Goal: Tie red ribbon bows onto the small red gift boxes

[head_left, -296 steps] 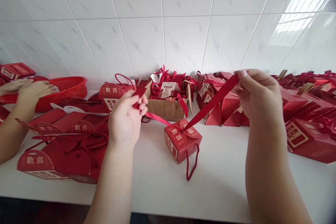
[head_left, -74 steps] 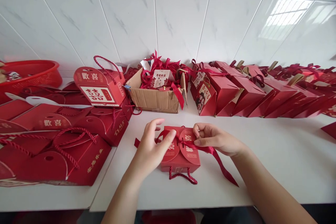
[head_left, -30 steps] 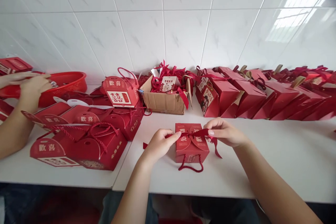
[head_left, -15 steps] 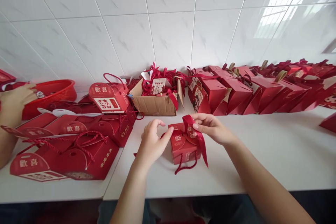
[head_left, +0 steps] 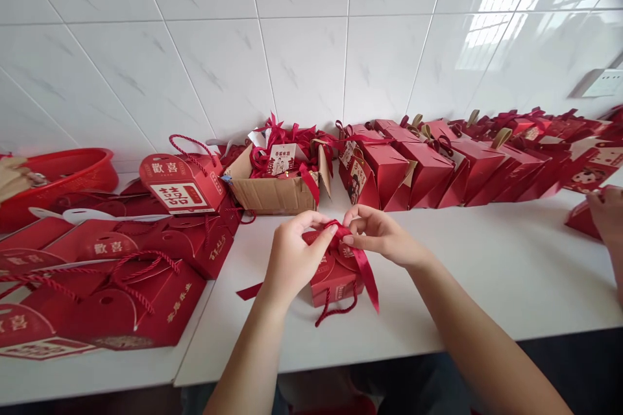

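A small red gift box (head_left: 335, 284) with a twisted cord handle stands on the white table in front of me. Over its top lies a dark red ribbon (head_left: 366, 272), one tail hanging down the right side and another sticking out to the left. My left hand (head_left: 296, 256) pinches the ribbon at the top of the box between thumb and fingers. Close beside it, my right hand (head_left: 379, 237) also grips the ribbon, with bent fingers. The fingers partly cover the gathered ribbon, so its exact form is hard to see.
Behind the box stands a cardboard carton (head_left: 275, 194) of ribbons and cards. Red gift boxes (head_left: 146, 301) crowd the left, near a red basin (head_left: 68, 175) with another person's hand. A row of red boxes (head_left: 433, 168) lines the wall. At right, another person's hand (head_left: 608, 214) touches a box.
My left hand has moved from open beside the box onto the ribbon. Both hands are now close together at the top. The view has turned right, bringing in another person's hand there.
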`<control>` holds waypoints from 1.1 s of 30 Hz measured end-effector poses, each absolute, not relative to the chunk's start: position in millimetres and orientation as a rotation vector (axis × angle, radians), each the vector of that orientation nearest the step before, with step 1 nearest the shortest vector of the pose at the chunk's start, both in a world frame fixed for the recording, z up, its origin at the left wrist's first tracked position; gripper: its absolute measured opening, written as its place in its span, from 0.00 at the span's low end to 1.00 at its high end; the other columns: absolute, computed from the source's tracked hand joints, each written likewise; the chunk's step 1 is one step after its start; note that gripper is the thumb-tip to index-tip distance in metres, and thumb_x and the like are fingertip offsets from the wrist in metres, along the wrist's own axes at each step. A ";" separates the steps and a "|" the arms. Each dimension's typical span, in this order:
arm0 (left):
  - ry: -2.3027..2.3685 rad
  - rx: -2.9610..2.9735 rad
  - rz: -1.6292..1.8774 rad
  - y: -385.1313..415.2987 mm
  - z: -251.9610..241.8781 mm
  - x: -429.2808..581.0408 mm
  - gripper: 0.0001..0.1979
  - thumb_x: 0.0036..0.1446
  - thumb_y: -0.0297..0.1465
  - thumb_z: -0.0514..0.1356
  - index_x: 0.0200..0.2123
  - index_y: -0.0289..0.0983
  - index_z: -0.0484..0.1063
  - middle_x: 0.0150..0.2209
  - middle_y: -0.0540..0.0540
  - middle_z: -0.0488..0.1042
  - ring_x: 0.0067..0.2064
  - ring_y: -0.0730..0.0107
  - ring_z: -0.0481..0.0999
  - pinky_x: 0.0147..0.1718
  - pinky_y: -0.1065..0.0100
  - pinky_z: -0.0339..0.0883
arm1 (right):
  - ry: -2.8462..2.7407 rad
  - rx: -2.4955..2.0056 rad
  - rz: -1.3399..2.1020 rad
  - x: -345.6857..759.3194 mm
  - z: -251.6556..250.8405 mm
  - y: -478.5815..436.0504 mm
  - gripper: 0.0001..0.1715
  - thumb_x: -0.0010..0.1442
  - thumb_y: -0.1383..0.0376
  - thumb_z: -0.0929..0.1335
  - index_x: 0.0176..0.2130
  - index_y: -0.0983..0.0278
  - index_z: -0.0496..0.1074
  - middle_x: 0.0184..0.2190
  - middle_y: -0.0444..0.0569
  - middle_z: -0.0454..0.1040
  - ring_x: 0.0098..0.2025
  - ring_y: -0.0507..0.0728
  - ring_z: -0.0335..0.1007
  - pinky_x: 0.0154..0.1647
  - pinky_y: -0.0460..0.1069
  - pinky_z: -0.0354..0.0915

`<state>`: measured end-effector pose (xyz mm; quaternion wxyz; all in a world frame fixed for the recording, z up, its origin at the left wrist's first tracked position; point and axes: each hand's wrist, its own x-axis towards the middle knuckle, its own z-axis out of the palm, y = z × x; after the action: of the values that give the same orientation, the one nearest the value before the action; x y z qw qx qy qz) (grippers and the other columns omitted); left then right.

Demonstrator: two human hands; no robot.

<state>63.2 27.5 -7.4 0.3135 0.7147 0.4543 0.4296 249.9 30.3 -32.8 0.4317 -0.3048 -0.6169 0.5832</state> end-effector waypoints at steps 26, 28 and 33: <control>1.363 1.744 0.446 36.5 -20.3 18.7 0.20 0.53 0.51 0.53 0.33 0.39 0.66 0.28 0.51 0.69 0.29 0.69 0.66 0.29 0.70 0.57 | -1.668 -0.897 1.371 240.4 -34.7 25.5 0.14 0.56 0.57 0.70 0.32 0.67 0.77 0.28 0.49 0.74 0.30 0.52 0.67 0.30 0.46 0.63; 1.323 1.778 0.460 37.2 -18.7 18.2 0.20 0.54 0.50 0.53 0.27 0.38 0.66 0.25 0.53 0.65 0.27 0.71 0.62 0.27 0.71 0.54 | -1.641 -0.917 1.393 240.1 -34.7 24.9 0.15 0.55 0.57 0.70 0.33 0.67 0.77 0.29 0.49 0.74 0.30 0.52 0.68 0.30 0.46 0.63; 1.242 1.784 0.620 37.2 -11.4 12.2 0.15 0.54 0.43 0.56 0.25 0.37 0.68 0.25 0.52 0.64 0.29 0.71 0.62 0.29 0.72 0.55 | -1.542 -0.926 1.462 237.4 -36.8 23.8 0.16 0.54 0.56 0.71 0.35 0.66 0.78 0.31 0.50 0.77 0.32 0.55 0.72 0.33 0.48 0.68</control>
<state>12.2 37.2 -11.4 0.4266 0.7138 0.4968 0.2483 237.4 23.8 -36.8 0.4003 -0.3661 -0.6096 0.5781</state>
